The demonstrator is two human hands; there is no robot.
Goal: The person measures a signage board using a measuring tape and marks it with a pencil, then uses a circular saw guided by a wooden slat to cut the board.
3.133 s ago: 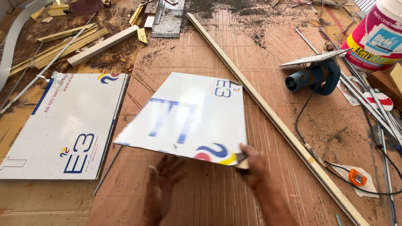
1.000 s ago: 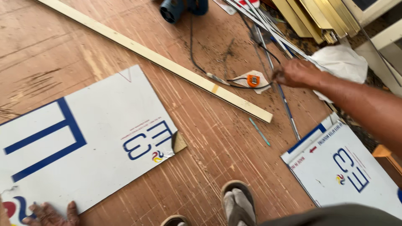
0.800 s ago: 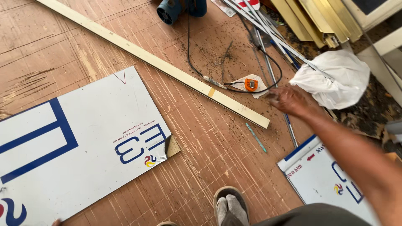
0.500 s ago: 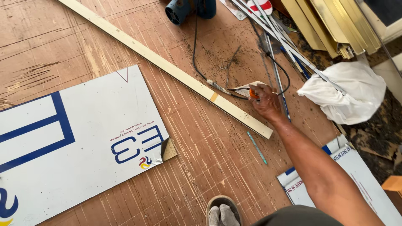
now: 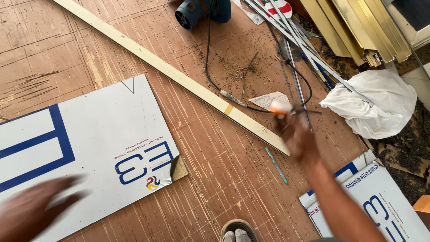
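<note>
Nearest the camera, a sandalled foot (image 5: 237,231) showed at the bottom edge, and the left hand (image 5: 33,213) had swept back into view, a blur over the near corner of the big white panel (image 5: 103,148) with blue markings; half a second before it was out of shot. Its fingers looked spread and flat above the panel, though the blur made it impossible to tell whether they touched it. The panel lay flat on the brown plywood worktop (image 5: 215,179), its protective film peeled up at one corner (image 5: 178,168), just where it had been. To the right, a second white panel (image 5: 380,201) lay by the right forearm, and a thin green pencil-like stick (image 5: 276,166) lay on the board near the end of the long pale wooden strip (image 5: 170,74). Next out, the right hand (image 5: 298,134) had lifted off the board: its grip was pinched around a small orange-and-white tape measure (image 5: 278,107), which half a second ago sat on the worktop under the fingers and was now raised just past the strip's end, above the black cable (image 5: 208,58). Beyond lay a crumpled white cloth or bag (image 5: 376,103), thin metal rods (image 5: 304,45), gold-coloured profiles (image 5: 358,27) and, farthest, a blue power tool (image 5: 201,11).
</note>
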